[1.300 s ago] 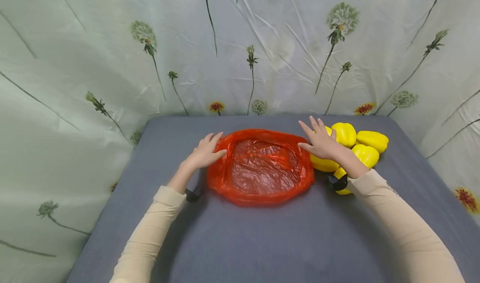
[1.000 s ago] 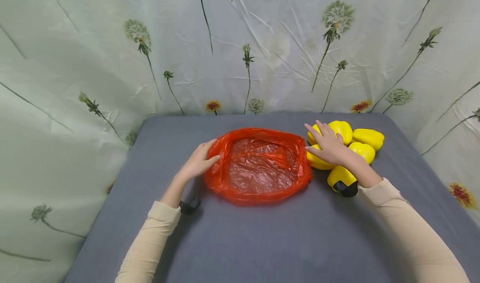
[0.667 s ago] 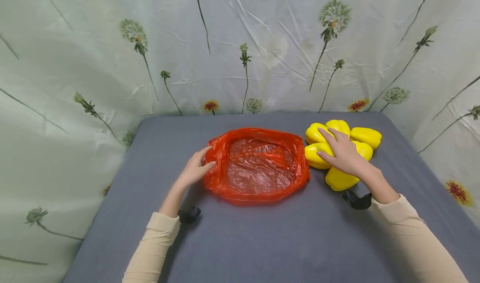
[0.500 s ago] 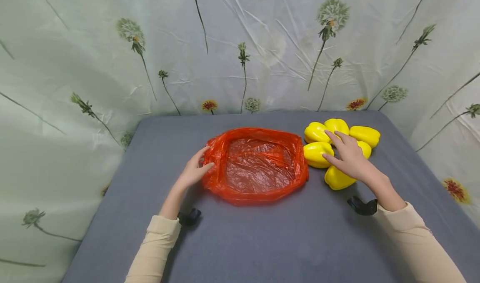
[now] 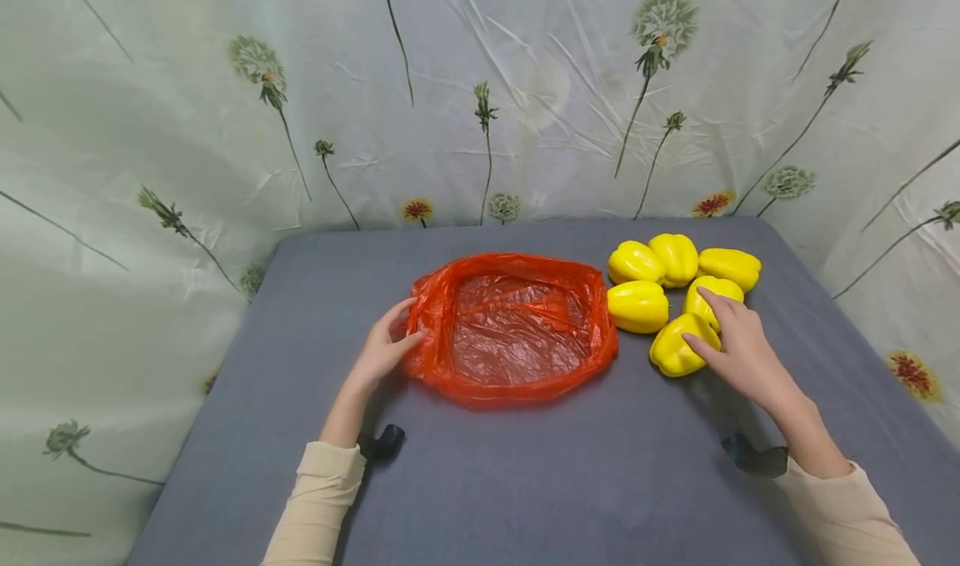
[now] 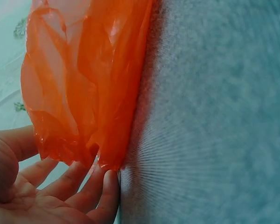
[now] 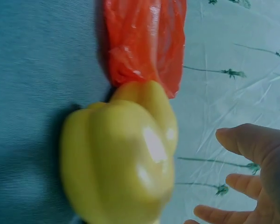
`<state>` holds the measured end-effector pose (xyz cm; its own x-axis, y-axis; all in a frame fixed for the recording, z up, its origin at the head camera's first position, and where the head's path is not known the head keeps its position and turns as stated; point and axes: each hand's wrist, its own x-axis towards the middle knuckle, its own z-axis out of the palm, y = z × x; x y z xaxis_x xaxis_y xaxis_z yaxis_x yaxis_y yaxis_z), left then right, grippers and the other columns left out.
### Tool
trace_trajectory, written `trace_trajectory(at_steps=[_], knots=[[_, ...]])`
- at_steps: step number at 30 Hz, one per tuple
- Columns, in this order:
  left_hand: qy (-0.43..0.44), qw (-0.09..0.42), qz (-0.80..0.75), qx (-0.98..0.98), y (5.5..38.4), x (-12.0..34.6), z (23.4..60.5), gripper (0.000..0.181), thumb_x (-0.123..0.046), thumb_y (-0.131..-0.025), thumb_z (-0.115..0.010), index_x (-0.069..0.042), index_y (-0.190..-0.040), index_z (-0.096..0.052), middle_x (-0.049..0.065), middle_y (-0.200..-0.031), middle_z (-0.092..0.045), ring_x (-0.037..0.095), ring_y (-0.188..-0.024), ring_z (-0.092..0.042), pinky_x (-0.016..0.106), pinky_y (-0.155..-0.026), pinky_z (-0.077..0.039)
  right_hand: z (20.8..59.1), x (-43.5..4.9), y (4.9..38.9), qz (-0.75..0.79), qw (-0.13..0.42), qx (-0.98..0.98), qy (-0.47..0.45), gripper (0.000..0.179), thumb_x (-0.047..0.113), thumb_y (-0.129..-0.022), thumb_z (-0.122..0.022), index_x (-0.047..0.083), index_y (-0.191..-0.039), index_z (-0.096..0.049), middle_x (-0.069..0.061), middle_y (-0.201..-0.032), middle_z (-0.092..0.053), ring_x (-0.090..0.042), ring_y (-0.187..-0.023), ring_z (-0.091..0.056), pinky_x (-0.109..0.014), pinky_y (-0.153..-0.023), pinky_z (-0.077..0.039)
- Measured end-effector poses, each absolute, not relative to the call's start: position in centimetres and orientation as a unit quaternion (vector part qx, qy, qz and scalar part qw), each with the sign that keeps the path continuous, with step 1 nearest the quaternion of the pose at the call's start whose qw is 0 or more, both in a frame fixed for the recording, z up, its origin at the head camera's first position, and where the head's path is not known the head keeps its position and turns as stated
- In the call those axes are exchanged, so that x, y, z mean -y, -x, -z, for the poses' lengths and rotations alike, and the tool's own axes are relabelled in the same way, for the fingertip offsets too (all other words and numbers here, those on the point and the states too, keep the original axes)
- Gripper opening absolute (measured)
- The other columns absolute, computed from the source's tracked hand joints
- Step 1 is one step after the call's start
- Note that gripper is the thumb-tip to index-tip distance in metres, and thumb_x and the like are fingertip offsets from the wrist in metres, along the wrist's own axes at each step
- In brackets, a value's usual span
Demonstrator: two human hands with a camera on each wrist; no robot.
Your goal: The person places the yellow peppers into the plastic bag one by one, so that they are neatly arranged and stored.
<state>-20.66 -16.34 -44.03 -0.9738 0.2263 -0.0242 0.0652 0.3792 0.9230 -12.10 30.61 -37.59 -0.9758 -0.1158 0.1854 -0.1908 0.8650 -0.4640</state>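
Observation:
A red plastic bag lies on the table with its mouth spread wide and its rim rolled outward. My left hand is at the bag's left side, thumb and fingers spread along its edge; in the left wrist view the fingertips of that hand meet the crumpled film. Right of the bag lie several yellow bell peppers. My right hand hovers by the nearest yellow pepper, fingers loosely spread and holding nothing. In the right wrist view, that hand is apart from the pepper.
Dark grey cloth covers the table. A pale curtain printed with dandelions hangs behind and along the sides. A black wrist strap shows at my right wrist, another strap at my left.
My right hand has drawn back from the bag's right edge, over the peppers, toward the near right. My left hand has slid slightly down the bag's left side. The bag stays spread.

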Motion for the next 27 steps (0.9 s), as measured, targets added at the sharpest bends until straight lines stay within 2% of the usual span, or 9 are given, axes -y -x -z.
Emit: trace_trajectory(at_steps=[6,16,22,27], knots=[[-0.085,0.070,-0.562,-0.819,20.5,16.5,44.4,0.060,-0.009,-0.090,-0.059,-0.011,-0.144,-0.034,0.027,-0.133,-0.051,0.041,-0.120,-0.053,0.050,-0.097,-0.048,39.2,-30.7,10.9,-0.256,0.069,0.963,-0.035,0.074,0.024,-0.088,-0.064,-0.010,-0.142,-0.025,-0.040,-0.132,-0.035,-0.054,-0.118,-0.031,-0.067,-0.093,-0.027],[-0.076,0.073,-0.575,-0.811,20.9,16.3,45.0,0.055,-0.008,-0.092,-0.055,-0.011,-0.144,-0.035,0.028,-0.132,-0.052,0.040,-0.118,-0.054,0.044,-0.095,-0.050,41.2,-29.9,10.5,-0.269,0.058,0.961,0.013,0.091,0.032,-0.083,-0.070,-0.011,-0.144,-0.017,-0.040,-0.134,-0.032,-0.054,-0.120,-0.027,-0.067,-0.094,-0.027],[-0.070,0.074,-0.575,-0.812,20.8,16.4,45.2,0.054,-0.007,-0.093,-0.053,-0.011,-0.144,-0.035,0.028,-0.132,-0.052,0.040,-0.118,-0.055,0.046,-0.095,-0.050,42.2,-29.3,10.6,-0.252,0.100,0.962,0.030,0.093,0.023,-0.076,-0.076,-0.013,-0.142,-0.020,-0.042,-0.129,-0.033,-0.054,-0.114,-0.031,-0.066,-0.089,-0.031],[-0.067,0.073,-0.576,-0.812,20.6,16.3,45.1,0.053,-0.007,-0.093,-0.052,-0.011,-0.144,-0.035,0.028,-0.129,-0.054,0.039,-0.115,-0.056,0.044,-0.095,-0.051,42.4,-29.1,10.8,-0.246,0.111,0.962,0.036,0.091,0.019,-0.075,-0.075,-0.013,-0.141,-0.021,-0.041,-0.126,-0.034,-0.053,-0.111,-0.034,-0.065,-0.086,-0.034]])
